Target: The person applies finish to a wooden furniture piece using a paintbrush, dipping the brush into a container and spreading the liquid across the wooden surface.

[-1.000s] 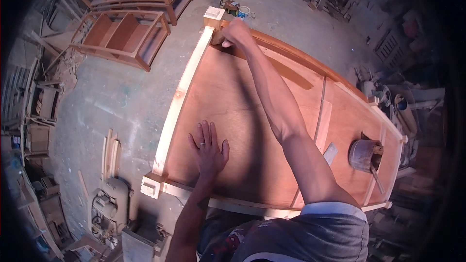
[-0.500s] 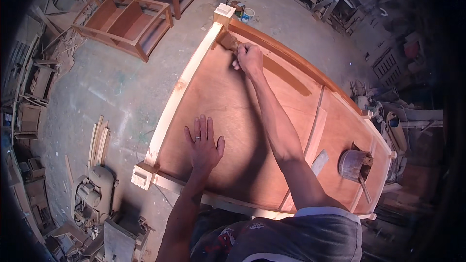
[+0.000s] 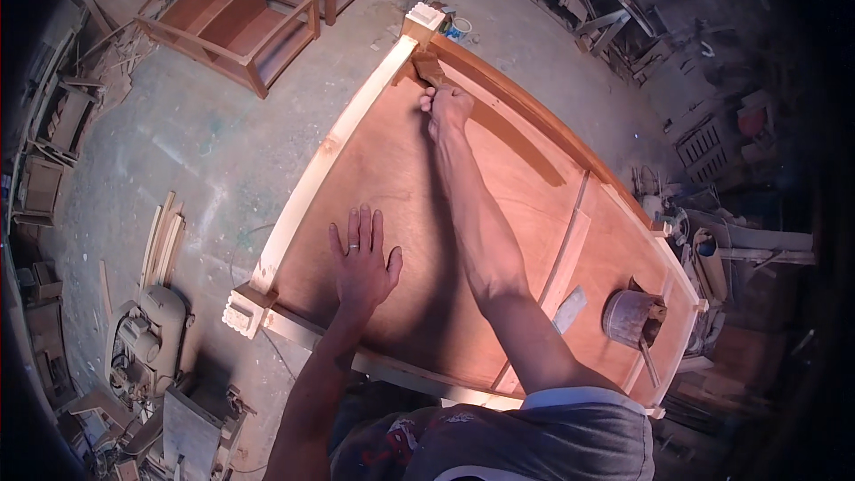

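My right hand point(image 3: 451, 110) is closed round the handle of a paintbrush point(image 3: 431, 69). The bristles touch the far inner corner of a large wooden furniture panel point(image 3: 521, 240), just below a carved corner post point(image 3: 422, 21). From there a wet brown band point(image 3: 517, 142) runs right along the panel's far edge, and the far rail point(image 3: 525, 102) is brown too. My left hand point(image 3: 366, 265) lies palm down on the bare panel with its fingers spread; one finger wears a ring. The near rail and left rail point(image 3: 329, 147) are pale, unstained wood.
A stained metal can point(image 3: 634, 316) with a stick point(image 3: 649, 363) stands on the panel at right, beside a pale flat piece point(image 3: 569, 309). Wooden cabinet frames point(image 3: 232, 27) stand at far left. A dusty machine point(image 3: 147, 338) and wood strips point(image 3: 162, 240) are at left.
The brush has shifted slightly and its handle now points more toward me. My whole view has moved a little, so the panel appears further left. My left hand stays on the panel.
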Available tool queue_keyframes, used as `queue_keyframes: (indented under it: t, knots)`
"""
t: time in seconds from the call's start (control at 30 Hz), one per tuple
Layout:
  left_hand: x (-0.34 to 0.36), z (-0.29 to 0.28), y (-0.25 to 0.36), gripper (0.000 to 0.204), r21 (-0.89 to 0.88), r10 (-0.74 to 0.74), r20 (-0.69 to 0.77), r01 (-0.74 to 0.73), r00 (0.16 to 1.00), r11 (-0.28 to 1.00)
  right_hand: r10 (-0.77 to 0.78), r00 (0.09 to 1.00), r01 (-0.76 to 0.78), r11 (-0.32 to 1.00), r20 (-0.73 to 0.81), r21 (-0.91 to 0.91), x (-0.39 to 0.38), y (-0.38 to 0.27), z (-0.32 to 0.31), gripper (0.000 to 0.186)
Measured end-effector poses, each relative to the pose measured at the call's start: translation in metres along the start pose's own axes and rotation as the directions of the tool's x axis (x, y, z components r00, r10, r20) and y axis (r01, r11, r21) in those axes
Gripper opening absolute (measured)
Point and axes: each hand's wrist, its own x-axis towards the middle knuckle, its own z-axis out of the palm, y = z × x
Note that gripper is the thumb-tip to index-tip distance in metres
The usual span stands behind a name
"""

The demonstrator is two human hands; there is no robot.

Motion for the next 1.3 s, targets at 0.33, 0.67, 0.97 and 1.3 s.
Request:
queue_keyframes:
  t: [0.33, 0.67, 0.97, 1.3]
  knots:
    - [-0.002, 0.003, 0.002, 0.072, -0.026, -0.003, 0.004, 0.003, 1.0, 1.0, 0.078, 0.984, -0.02, 0.944, -0.162, 0.329, -0.022, 0.008, 0.033, 0.01]
    - [0.0, 0.002, -0.006, 0.072, -0.009, -0.024, 0.012, 0.024, 1.0, 1.0, -0.015, 0.999, 0.012, 0.997, -0.038, -0.075, -0.046, 0.013, 0.011, 0.019]
    - [0.01, 0.0, -0.003, 0.072, -0.035, -0.016, 0.01, 0.017, 1.0, 0.999, -0.36, 0.913, 0.392, 0.655, 0.19, -0.646, 0.01, 0.011, -0.014, 0.025]
    - [0.001, 0.017, -0.003, 0.072, -0.001, 0.006, 0.019, -0.006, 1.0, 1.0, -0.351, 0.664, 0.736, 0.465, 0.661, -0.492, -0.129, 0.038, -0.056, 0.026]
